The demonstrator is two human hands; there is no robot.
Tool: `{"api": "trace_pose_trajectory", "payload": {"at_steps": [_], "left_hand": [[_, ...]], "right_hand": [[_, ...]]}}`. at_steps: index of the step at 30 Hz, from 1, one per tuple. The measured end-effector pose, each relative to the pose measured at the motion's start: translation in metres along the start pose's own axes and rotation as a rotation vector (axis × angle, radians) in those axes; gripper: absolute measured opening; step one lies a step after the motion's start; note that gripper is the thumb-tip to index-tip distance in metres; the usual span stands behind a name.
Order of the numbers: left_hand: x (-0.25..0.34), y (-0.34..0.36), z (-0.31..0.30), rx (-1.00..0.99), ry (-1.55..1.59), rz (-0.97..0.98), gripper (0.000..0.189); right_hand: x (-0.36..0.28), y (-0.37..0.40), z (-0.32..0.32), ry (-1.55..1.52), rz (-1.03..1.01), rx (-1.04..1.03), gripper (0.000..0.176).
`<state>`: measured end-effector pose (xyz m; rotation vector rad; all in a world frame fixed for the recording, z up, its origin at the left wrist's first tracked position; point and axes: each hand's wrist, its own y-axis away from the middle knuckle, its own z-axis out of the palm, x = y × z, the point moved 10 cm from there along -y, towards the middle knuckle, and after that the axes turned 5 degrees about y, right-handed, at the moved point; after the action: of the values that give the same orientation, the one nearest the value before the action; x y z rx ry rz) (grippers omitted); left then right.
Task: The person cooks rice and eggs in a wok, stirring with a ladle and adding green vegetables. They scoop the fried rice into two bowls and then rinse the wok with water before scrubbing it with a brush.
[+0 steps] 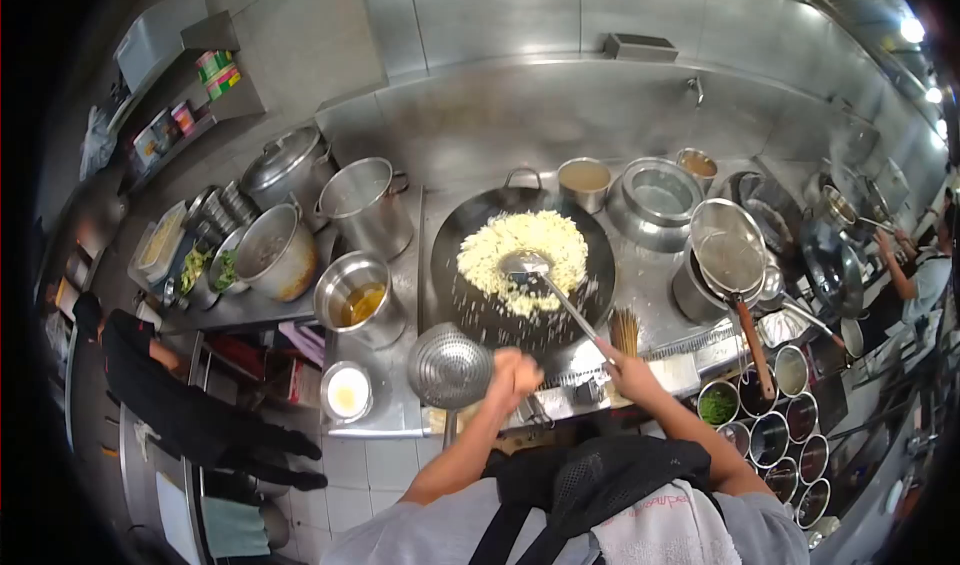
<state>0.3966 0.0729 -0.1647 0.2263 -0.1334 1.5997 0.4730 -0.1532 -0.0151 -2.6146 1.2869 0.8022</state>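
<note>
My right hand is closed around the long handle of a metal ladle. The ladle's bowl rests in a heap of pale yellow and white rice, apparently mixed with egg, inside a large black wok. Loose grains are scattered over the near side of the wok. My left hand is closed in a slightly blurred fist at the wok's near edge; what it grips is hidden. Just left of that fist lies a perforated strainer.
Left stand a pot of yellow liquid, a white bowl and tall pots. At right are a bamboo brush, a wooden-handled mesh strainer over a pot and several seasoning containers. A person stands at left; another at far right.
</note>
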Motion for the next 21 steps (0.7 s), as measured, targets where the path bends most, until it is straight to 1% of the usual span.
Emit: {"api": "trace_pose_trajectory", "payload": {"at_steps": [1,2,3,4,5,6,7,9,10,11,12,13,14,15,17,18,19,21], "left_hand": [[-0.006,0.022,-0.020,0.096,-0.104,0.027,0.007],[-0.007,0.050,-0.013,0.350,-0.238,0.029,0.010],[-0.002,0.056,-0.021,0.432,-0.393,0.021,0.011],[0.009,0.046,-0.008,0.438,-0.346,0.060,0.011],[0.020,0.037,0.005,0.453,-0.282,0.101,0.012],[0.035,0.017,0.016,0.470,-0.270,0.114,0.012],[0.052,-0.004,0.024,0.491,-0.248,0.132,0.011],[0.064,-0.047,0.021,0.375,-0.179,0.080,0.009],[0.066,-0.058,0.012,0.376,-0.135,0.114,0.009],[0.062,-0.067,0.009,0.332,-0.134,0.067,0.010],[0.059,-0.070,0.004,0.291,-0.144,0.015,0.012],[0.062,-0.066,0.008,0.297,-0.129,0.034,0.012],[0.063,-0.063,0.009,0.344,-0.154,0.049,0.013],[0.063,-0.060,0.011,0.391,-0.178,0.058,0.013],[0.061,-0.067,-0.004,0.402,-0.169,0.050,0.014],[0.060,-0.068,-0.007,0.399,-0.181,0.040,0.015],[0.060,-0.069,-0.010,0.397,-0.196,0.033,0.017],[0.060,-0.067,-0.008,0.409,-0.191,0.063,0.020]], "right_hand": [[-0.012,0.003,-0.004,-0.018,0.002,-0.002,0.056],[-0.016,0.011,-0.010,-0.129,-0.088,0.074,0.055],[-0.016,0.022,-0.011,-0.176,0.001,-0.073,0.055],[-0.011,0.036,-0.010,-0.297,-0.145,0.006,0.056],[-0.017,0.053,-0.013,-0.498,-0.069,-0.069,0.059],[-0.002,0.062,-0.002,-0.522,-0.055,-0.103,0.060],[0.002,0.069,0.002,-0.646,-0.082,-0.073,0.063],[-0.003,0.072,-0.006,-0.811,0.016,-0.150,0.067],[0.015,0.059,-0.004,-0.687,-0.051,-0.087,0.067],[0.007,0.050,-0.017,-0.656,-0.066,-0.119,0.067],[0.012,0.038,-0.022,-0.515,0.070,-0.172,0.066],[0.017,0.031,-0.025,-0.378,0.206,-0.211,0.066],[0.013,0.015,-0.034,-0.280,0.108,-0.124,0.065],[0.015,0.004,-0.031,-0.270,0.106,-0.133,0.065],[0.006,-0.016,-0.032,-0.314,-0.030,-0.007,0.066],[0.005,-0.023,-0.027,-0.250,-0.038,0.014,0.066],[0.005,-0.025,-0.019,-0.245,-0.040,0.001,0.066],[0.003,-0.028,-0.001,-0.326,0.055,-0.034,0.064]]}}
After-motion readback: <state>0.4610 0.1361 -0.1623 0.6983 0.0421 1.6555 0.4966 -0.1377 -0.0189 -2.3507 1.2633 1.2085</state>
